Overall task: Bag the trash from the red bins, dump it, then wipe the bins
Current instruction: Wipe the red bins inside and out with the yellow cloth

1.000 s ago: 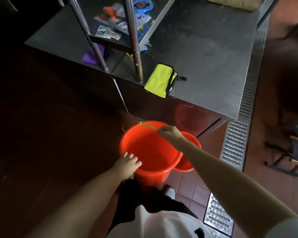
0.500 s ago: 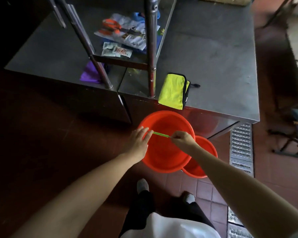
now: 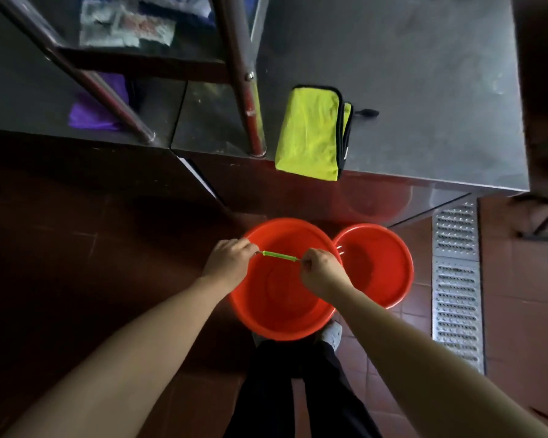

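A: Where's the bin?

B: The near red bin [image 3: 282, 298] hangs over the floor; your left hand [image 3: 227, 262] and right hand [image 3: 321, 271] pinch its green handle [image 3: 279, 256].

A: Heavy?

B: Probably light, stiff plastic; keep 2 hands there.

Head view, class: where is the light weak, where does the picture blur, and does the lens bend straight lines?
Head view: the floor left of the red bins is nearly black; the packets on the shelf are blurred; the steel table shows dull sheen; its edges splay outward, wide-angle distortion.
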The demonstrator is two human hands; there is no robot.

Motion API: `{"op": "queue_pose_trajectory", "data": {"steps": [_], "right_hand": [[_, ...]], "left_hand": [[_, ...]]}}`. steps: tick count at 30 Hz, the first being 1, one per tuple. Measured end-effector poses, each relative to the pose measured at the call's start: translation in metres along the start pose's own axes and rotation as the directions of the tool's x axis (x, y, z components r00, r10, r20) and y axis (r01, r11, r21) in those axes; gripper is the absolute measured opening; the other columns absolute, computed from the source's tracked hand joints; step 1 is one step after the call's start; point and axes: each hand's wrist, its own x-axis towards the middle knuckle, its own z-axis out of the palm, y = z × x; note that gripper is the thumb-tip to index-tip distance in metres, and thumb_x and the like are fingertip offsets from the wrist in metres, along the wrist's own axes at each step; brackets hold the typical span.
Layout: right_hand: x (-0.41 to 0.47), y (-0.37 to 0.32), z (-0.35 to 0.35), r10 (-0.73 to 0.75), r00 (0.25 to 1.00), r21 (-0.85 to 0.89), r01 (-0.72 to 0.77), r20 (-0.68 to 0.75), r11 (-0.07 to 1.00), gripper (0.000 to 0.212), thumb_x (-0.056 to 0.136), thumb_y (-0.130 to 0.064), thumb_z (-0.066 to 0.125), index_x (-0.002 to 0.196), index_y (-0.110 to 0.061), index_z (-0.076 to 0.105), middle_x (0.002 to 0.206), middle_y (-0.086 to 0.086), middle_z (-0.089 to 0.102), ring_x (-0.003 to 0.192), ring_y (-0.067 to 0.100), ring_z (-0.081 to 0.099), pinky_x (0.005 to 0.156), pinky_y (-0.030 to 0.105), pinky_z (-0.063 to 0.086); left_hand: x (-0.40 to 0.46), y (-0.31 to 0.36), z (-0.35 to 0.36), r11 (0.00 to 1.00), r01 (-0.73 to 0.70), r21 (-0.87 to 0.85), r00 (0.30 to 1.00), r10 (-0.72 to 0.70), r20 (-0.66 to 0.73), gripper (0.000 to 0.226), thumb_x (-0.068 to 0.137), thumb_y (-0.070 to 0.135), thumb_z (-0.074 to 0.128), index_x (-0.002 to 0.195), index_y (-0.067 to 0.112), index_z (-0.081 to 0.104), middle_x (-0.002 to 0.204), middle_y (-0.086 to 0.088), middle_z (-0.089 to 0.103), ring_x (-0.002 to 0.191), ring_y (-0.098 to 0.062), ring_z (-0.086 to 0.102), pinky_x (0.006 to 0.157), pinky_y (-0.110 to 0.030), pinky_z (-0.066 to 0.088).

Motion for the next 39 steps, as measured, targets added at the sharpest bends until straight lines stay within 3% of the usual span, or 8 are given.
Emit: {"op": "queue_pose_trajectory", "data": {"steps": [3,11,19,26,32,39], "right_hand": [[0.011,0.026,0.028,-0.001,0.999,-0.033,0.002,0.032,0.999,0.021,0.089,-0.016,0.052,0.099,-0.012,0.069,0.103,0.010,0.068,0.100,0.033,0.062,0.079,0.040,0.052],[0.064,0.086,0.086,0.026,0.996,-0.003,-0.026,0.080,1.000,0.028,0.086,-0.009,0.057,0.110,-0.011,0.071,0.112,0.013,0.066,0.107,0.035,0.061,0.084,0.042,0.053],[0.134,0.123,0.111,-0.019,0.997,-0.022,0.021,0.074,1.000,0.028,0.092,-0.012,0.057,0.116,-0.014,0.071,0.113,0.012,0.064,0.109,0.034,0.060,0.087,0.045,0.053],[0.164,0.148,0.124,-0.020,1.000,-0.011,0.021,0.014,1.000,0.027,0.098,-0.015,0.056,0.121,-0.015,0.071,0.116,0.012,0.065,0.109,0.034,0.060,0.092,0.045,0.052],[0.168,0.157,0.127,-0.013,0.997,0.001,0.013,-0.072,1.000,0.027,0.100,-0.020,0.055,0.120,-0.015,0.071,0.111,0.013,0.064,0.110,0.035,0.057,0.089,0.043,0.051],[0.151,0.149,0.134,0.031,0.998,-0.064,-0.034,-0.053,0.997,0.028,0.103,-0.028,0.049,0.125,-0.027,0.066,0.117,0.006,0.060,0.115,0.031,0.051,0.090,0.044,0.049]], "left_hand": [[-0.002,-0.005,0.036,0.999,0.017,-0.033,0.999,-0.016,0.040,0.025,0.083,-0.002,0.067,0.104,0.012,0.072,0.097,-0.007,0.069,0.088,-0.031,0.065,0.073,-0.043,0.055],[0.019,-0.026,0.124,0.993,0.064,-0.100,0.987,-0.049,0.151,0.028,0.093,0.004,0.054,0.117,0.010,0.067,0.109,-0.009,0.062,0.109,-0.031,0.054,0.083,-0.044,0.052],[0.062,-0.048,0.180,0.988,0.081,-0.133,0.990,-0.065,0.125,0.029,0.092,-0.003,0.053,0.116,0.006,0.068,0.108,-0.012,0.063,0.105,-0.033,0.055,0.086,-0.040,0.049],[0.086,-0.054,0.205,0.990,0.065,-0.121,0.984,-0.044,0.175,0.032,0.097,0.004,0.047,0.123,0.012,0.064,0.114,-0.006,0.059,0.110,-0.028,0.051,0.083,-0.046,0.051],[0.097,-0.051,0.210,0.993,0.045,-0.114,0.991,-0.029,0.133,0.029,0.094,0.003,0.050,0.116,0.014,0.066,0.106,-0.005,0.058,0.104,-0.027,0.053,0.077,-0.043,0.051],[0.084,-0.048,0.202,0.996,0.028,-0.084,0.993,-0.019,0.115,0.030,0.089,-0.003,0.053,0.111,0.013,0.066,0.102,-0.005,0.057,0.100,-0.029,0.053,0.069,-0.043,0.051]]}}
